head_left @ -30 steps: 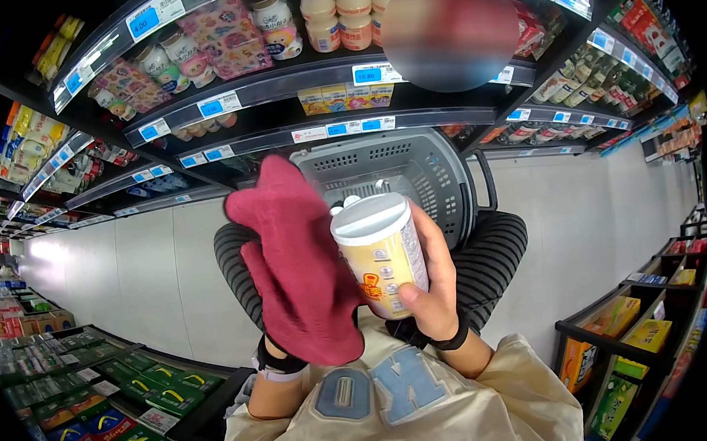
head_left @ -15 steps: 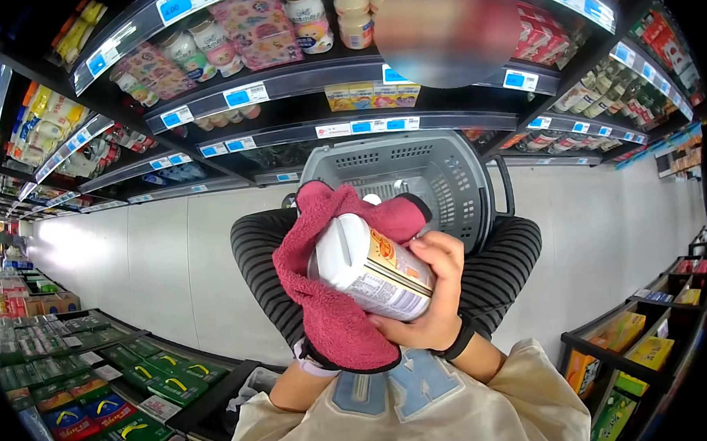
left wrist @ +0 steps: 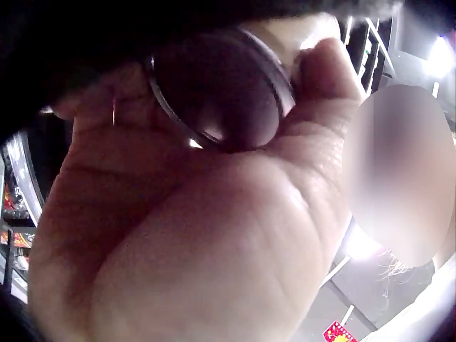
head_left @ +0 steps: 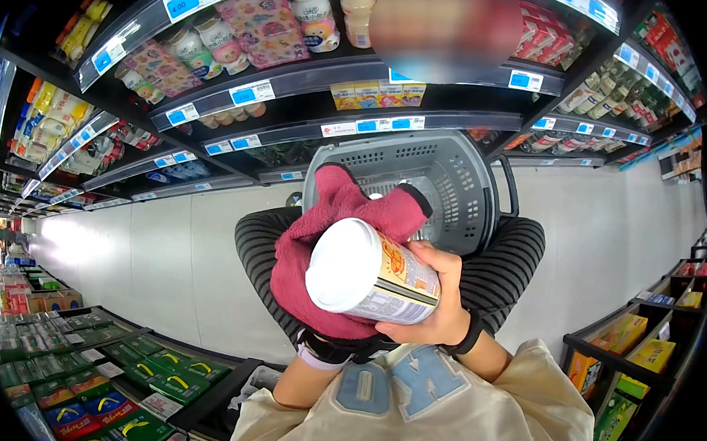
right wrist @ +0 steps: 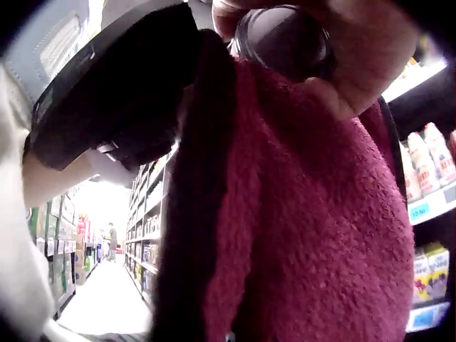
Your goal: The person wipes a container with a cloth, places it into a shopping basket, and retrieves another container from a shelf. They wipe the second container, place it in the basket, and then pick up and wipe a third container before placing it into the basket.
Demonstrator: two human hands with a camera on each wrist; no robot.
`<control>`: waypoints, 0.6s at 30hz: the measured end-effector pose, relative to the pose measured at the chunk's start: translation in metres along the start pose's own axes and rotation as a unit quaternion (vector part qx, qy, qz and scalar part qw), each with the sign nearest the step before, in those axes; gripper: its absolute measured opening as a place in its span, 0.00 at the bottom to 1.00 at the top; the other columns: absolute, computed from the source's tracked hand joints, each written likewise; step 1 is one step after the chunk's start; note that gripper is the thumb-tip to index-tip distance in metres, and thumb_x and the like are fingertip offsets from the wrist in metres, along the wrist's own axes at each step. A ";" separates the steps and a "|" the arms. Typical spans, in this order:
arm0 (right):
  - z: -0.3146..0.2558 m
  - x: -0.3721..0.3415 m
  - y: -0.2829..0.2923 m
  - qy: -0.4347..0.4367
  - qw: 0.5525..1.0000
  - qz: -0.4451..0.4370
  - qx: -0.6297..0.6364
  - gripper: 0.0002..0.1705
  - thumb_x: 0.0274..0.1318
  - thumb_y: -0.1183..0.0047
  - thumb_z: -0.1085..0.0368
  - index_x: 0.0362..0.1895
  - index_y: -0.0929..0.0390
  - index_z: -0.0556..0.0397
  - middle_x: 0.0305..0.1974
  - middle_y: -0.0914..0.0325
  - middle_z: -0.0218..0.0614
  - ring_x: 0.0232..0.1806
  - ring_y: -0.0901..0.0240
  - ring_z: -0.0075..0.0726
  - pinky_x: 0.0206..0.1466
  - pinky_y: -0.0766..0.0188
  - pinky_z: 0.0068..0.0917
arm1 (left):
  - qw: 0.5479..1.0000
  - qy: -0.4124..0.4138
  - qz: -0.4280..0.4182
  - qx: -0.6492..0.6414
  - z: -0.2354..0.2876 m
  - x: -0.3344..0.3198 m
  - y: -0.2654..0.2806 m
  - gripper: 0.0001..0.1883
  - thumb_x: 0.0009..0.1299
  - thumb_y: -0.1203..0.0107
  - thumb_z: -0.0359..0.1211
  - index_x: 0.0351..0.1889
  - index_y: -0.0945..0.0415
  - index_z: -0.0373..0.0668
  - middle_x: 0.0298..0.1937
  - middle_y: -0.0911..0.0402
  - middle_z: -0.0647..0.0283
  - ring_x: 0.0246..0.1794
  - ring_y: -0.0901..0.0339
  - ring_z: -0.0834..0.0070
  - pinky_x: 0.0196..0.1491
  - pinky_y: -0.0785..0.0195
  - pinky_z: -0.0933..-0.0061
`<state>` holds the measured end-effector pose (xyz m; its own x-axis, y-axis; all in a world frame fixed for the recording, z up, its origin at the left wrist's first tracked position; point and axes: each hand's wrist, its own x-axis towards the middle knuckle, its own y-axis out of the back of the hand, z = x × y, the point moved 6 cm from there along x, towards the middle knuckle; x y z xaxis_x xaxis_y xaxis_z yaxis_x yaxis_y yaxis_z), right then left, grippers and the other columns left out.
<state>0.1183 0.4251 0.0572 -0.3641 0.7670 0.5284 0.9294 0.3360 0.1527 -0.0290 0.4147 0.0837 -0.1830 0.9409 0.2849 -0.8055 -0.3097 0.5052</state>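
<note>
My right hand grips a cylindrical canister near its base, thumb below and fingers above. The canister tilts, its white plastic lid pointing left and up. A maroon terry cloth with dark edging bunches behind and beside the lid end. My left wrist leads under the canister into the cloth; the left hand grips the cloth there, its fingers hidden. In the left wrist view, the canister's dark round base lies against a bare palm. The right wrist view shows the cloth hanging below the base.
A grey shopping basket with a few items inside stands between my knees, its handle out to the right. Shop shelves of bottles and boxes rise just beyond. Green cartons lie low at left, boxed goods at right.
The canister has turned from nearly upright to tilted, lid to the left. The cloth has gone from spread out on the left to bunched around the lid end. The right hand keeps its grip.
</note>
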 end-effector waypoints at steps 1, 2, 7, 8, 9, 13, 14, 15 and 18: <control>0.003 -0.001 0.000 -0.005 1.000 -0.010 0.023 0.62 0.32 0.22 0.56 0.66 0.52 0.61 0.63 0.44 0.50 0.68 0.45 0.44 0.71 0.51 0.40 | 1.000 -0.001 0.000 0.006 0.001 -0.001 0.001 0.40 0.53 0.35 0.43 0.64 0.35 0.38 0.62 0.30 0.50 0.64 0.35 0.53 0.66 0.47 0.52; 0.004 -0.001 0.000 -0.011 0.999 -0.020 0.046 0.62 0.33 0.22 0.55 0.66 0.52 0.62 0.64 0.44 0.50 0.68 0.45 0.44 0.72 0.52 0.40 | 1.000 -0.001 0.000 0.008 0.001 -0.001 0.002 0.40 0.53 0.35 0.43 0.63 0.35 0.38 0.62 0.30 0.50 0.64 0.35 0.53 0.66 0.47 0.52; 0.003 0.005 0.006 0.009 1.000 0.003 -0.017 0.60 0.33 0.22 0.62 0.66 0.51 0.58 0.59 0.39 0.54 0.61 0.37 0.48 0.64 0.42 0.42 | 1.000 0.004 -0.017 0.015 0.003 -0.004 0.003 0.40 0.52 0.34 0.43 0.63 0.34 0.38 0.62 0.30 0.50 0.63 0.34 0.54 0.66 0.46 0.53; 0.003 0.007 0.009 0.035 0.998 0.011 -0.052 0.59 0.33 0.23 0.64 0.66 0.50 0.57 0.56 0.36 0.55 0.57 0.33 0.50 0.60 0.37 0.42 | 1.000 0.006 -0.022 0.017 0.002 -0.005 0.003 0.40 0.52 0.34 0.43 0.63 0.34 0.38 0.62 0.30 0.50 0.63 0.34 0.54 0.66 0.46 0.54; 0.003 0.011 0.012 0.035 0.998 0.012 -0.052 0.59 0.33 0.23 0.64 0.66 0.50 0.57 0.56 0.36 0.55 0.57 0.33 0.50 0.60 0.37 0.42 | 0.999 0.010 -0.026 0.016 0.002 -0.006 0.003 0.40 0.52 0.34 0.43 0.63 0.34 0.38 0.62 0.30 0.50 0.63 0.34 0.54 0.66 0.46 0.54; -0.014 0.021 0.020 0.066 0.990 0.024 -0.125 0.58 0.21 0.25 0.72 0.64 0.41 0.48 0.51 0.32 0.56 0.46 0.27 0.58 0.46 0.27 0.43 | 0.999 0.025 -0.039 0.005 -0.002 -0.004 0.002 0.40 0.52 0.34 0.43 0.63 0.34 0.39 0.62 0.30 0.51 0.63 0.33 0.54 0.66 0.45 0.55; -0.016 0.020 0.021 0.077 0.985 0.032 -0.150 0.55 0.23 0.25 0.72 0.64 0.39 0.48 0.51 0.31 0.55 0.46 0.27 0.57 0.46 0.27 0.43 | 0.999 0.029 -0.039 -0.003 -0.004 -0.003 0.003 0.40 0.52 0.34 0.43 0.63 0.34 0.39 0.62 0.30 0.51 0.63 0.33 0.55 0.66 0.45 0.55; -0.019 0.019 0.021 0.089 0.980 0.041 -0.176 0.53 0.24 0.25 0.71 0.63 0.36 0.48 0.51 0.31 0.55 0.46 0.27 0.57 0.46 0.27 0.43 | 0.999 0.033 -0.040 -0.005 -0.004 -0.003 0.002 0.40 0.52 0.34 0.43 0.63 0.34 0.39 0.61 0.29 0.51 0.63 0.33 0.55 0.66 0.45 0.55; -0.025 0.017 0.024 0.098 0.969 0.059 -0.220 0.35 0.34 0.29 0.70 0.54 0.24 0.41 0.52 0.32 0.50 0.45 0.28 0.53 0.44 0.28 0.40 | 0.998 0.040 -0.045 -0.012 -0.006 0.000 0.002 0.40 0.52 0.33 0.43 0.62 0.34 0.39 0.61 0.29 0.51 0.62 0.33 0.55 0.65 0.45 0.56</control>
<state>0.1357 0.4319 0.0908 -0.2752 0.6523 0.7062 0.9155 -0.0465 0.3997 -0.0338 0.4149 0.0799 -0.1526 0.9729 0.1736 -0.8336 -0.2211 0.5063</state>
